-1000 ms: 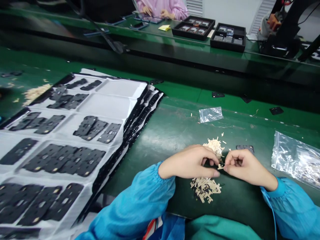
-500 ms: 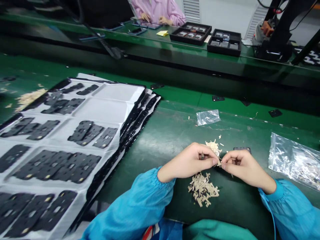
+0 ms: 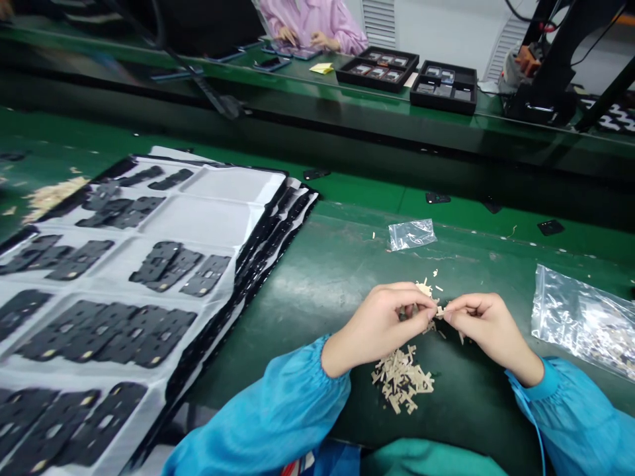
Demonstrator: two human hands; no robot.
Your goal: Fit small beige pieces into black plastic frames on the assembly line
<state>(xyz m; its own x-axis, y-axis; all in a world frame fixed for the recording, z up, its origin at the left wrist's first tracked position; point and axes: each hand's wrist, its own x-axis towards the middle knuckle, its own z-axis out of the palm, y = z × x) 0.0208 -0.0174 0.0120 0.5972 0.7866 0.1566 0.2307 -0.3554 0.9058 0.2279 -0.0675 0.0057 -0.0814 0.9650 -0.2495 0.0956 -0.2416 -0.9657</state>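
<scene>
My left hand (image 3: 389,318) and my right hand (image 3: 489,325) meet above the green table, thumbs and forefingers pinched. Between their fingertips is a small beige strip-like piece (image 3: 440,311); its exact shape is too small to make out. Just below the left hand lies a loose pile of similar beige pieces (image 3: 403,380). Behind the fingers, a second heap of pale slivers (image 3: 424,287) is partly covered by the left hand. A thin pale piece (image 3: 462,338) shows under the right fingers.
On the left, stacked white-lined trays (image 3: 218,215) carry rows of flat black parts (image 3: 166,335). A small clear bag (image 3: 411,235) lies ahead; a larger filled zip bag (image 3: 585,320) is at right. Across the bench, a person in pink (image 3: 317,26) works near black boxes (image 3: 443,87).
Both hands have risen slightly, and the beige piece shows more clearly between the fingertips. The black part behind my right hand is now hidden.
</scene>
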